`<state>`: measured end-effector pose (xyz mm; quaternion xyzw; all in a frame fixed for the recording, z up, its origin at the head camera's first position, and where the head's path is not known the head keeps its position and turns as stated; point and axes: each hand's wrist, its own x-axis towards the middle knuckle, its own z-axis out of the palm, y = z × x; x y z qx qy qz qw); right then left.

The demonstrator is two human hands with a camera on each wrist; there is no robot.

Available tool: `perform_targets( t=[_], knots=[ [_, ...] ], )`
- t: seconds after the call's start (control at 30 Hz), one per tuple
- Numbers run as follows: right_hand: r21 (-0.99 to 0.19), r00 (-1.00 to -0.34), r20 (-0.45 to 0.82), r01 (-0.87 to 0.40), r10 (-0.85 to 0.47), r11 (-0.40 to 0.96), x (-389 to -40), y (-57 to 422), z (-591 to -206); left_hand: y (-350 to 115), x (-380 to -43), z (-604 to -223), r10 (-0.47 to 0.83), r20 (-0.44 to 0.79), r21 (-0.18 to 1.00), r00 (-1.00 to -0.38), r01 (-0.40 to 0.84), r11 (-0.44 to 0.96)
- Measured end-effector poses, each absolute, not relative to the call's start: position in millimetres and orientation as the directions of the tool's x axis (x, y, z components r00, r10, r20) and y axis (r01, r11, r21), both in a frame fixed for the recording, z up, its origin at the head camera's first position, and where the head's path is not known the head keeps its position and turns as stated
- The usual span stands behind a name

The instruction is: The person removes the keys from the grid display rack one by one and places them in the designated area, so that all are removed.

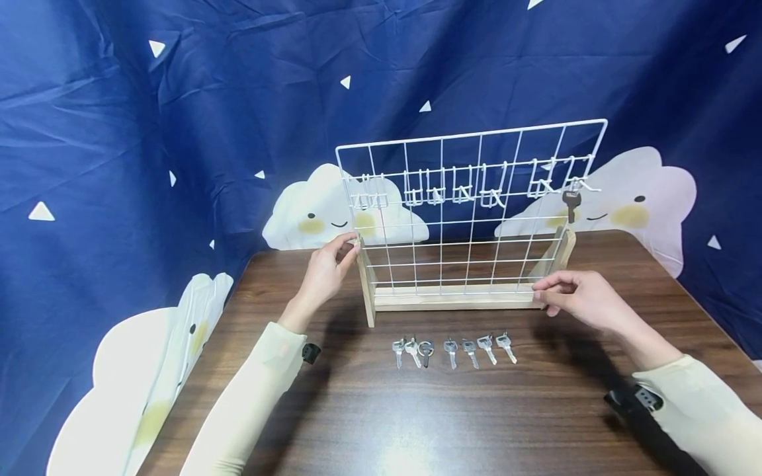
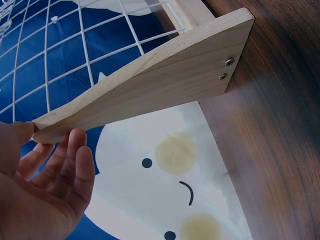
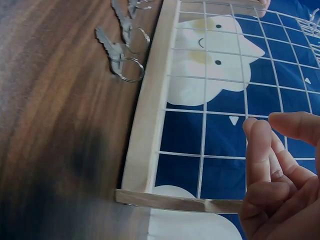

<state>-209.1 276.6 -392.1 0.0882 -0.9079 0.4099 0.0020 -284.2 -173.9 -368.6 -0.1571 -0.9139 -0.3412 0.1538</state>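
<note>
On the table stands a rack with a white wire grid [image 1: 476, 135] on a wooden stand [image 1: 452, 303]. My left hand [image 1: 326, 270] pinches the upper tip of the stand's left side panel [image 2: 165, 75] between thumb and fingers. Near the rack's lower right corner is my right hand [image 1: 580, 299], its fingers loosely bent. A small gap shows between thumb and fingertips in the right wrist view, with nothing held. One dark-headed key [image 1: 572, 199] hangs from the rightmost hook [image 1: 580, 184]. Several loose keys [image 1: 451, 348], some with visible rings, lie in a row before the rack.
More white hooks [image 1: 492, 196] hang in a row along the upper grid. Behind the brown wooden table [image 1: 452, 403] is a blue cloth [image 1: 297, 86] with clouds and small white triangles. Table edges show at left and right.
</note>
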Motion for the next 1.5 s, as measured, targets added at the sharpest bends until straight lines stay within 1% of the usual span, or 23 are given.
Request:
perform_targets(
  t=[0.43,0.77,1.03,1.13,1.3,1.5],
  knots=[
    [-0.744,-0.979,0.182,-0.199,-0.093,0.638,-210.6,279.8,-371.6,-174.3,-285.0,-368.8,0.186,0.396,0.566,-0.899,0.399,0.721],
    [-0.831,-0.967,0.253,-0.238,-0.039,0.503,-213.2,281.3,-361.2,-173.9,-283.5,-368.7,0.184,0.383,0.577,-0.905,0.390,0.718],
    [-0.854,-0.954,0.297,-0.279,-0.028,0.439,-215.3,282.7,-353.8,-173.1,-282.8,-368.1,0.180,0.380,0.581,-0.907,0.386,0.717],
    [-0.840,-0.946,0.324,-0.288,-0.001,0.460,-215.5,283.3,-348.5,-172.9,-282.8,-368.1,0.180,0.379,0.583,-0.908,0.386,0.715],
    [-0.805,-0.941,0.336,-0.261,0.048,0.533,-215.6,282.8,-337.7,-173.2,-283.4,-368.4,0.178,0.380,0.587,-0.908,0.386,0.712],
    [-0.822,-0.928,0.367,-0.295,0.058,0.488,-220.1,284.2,-330.2,-173.5,-283.5,-368.5,0.179,0.389,0.580,-0.904,0.391,0.715]
  ],
)
